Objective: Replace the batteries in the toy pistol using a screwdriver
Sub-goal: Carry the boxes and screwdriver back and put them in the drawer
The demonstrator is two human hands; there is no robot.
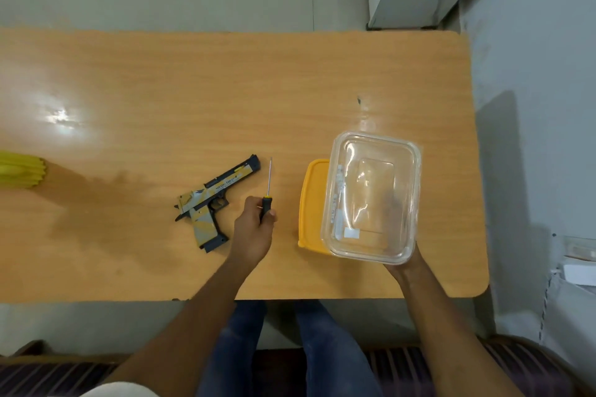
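The left hand (254, 229) grips a screwdriver (268, 190) by its black handle, shaft pointing away. The right hand (404, 263) holds a clear container (371, 196) by its near edge, fingers hidden beneath. The toy pistol (213, 200) lies on the surface (193, 90), just left of the screwdriver. Best steady the pistol before seating the tip squarely in its screw.

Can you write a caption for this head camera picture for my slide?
Left hand grips a screwdriver beside the toy pistol; right hand holds a clear container.
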